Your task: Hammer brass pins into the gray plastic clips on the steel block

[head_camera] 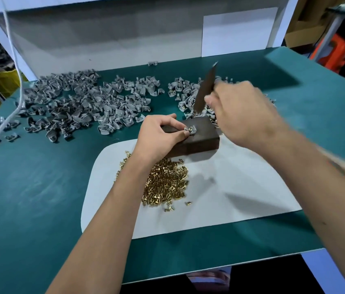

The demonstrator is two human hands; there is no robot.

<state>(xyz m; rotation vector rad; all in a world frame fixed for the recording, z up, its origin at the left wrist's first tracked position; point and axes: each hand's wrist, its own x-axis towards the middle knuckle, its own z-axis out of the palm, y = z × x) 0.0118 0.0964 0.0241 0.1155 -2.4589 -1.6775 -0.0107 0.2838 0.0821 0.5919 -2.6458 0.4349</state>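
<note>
Nearest me, both forearms reach out over the green surface, and between them lies the white sheet with its heap of brass pins. Those pins are tiny, hard and, I'd guess, smooth enough to roll and skid, so I'd expect to take each by the shank with 2 fingertips and stand it head up.

Left hand is down on the steel block, thumb and forefinger pinching 1 gray clip that sits on the block's top face, a brass pin showing in it. That clip looks light and thin-walled; I judge it would skate off under a blow unless pinned down, so the hold belongs on its outer edge, fingertips clear of the pin. The block itself looks dense and heavy, so I expect it to sit steady as an anvil.

Right hand is raised just beyond the block, fingers curled round the handle of a dark hammer; it is blurred, so I cannot tell exactly how tight that grip is. The dark part stands above and behind the clip, apart from it.

Farther back, loose gray clips lie in a wide pile to the left and a smaller pile partly behind the hammer.

Risk as I read it: fingertips sit very near the strike point.
</note>
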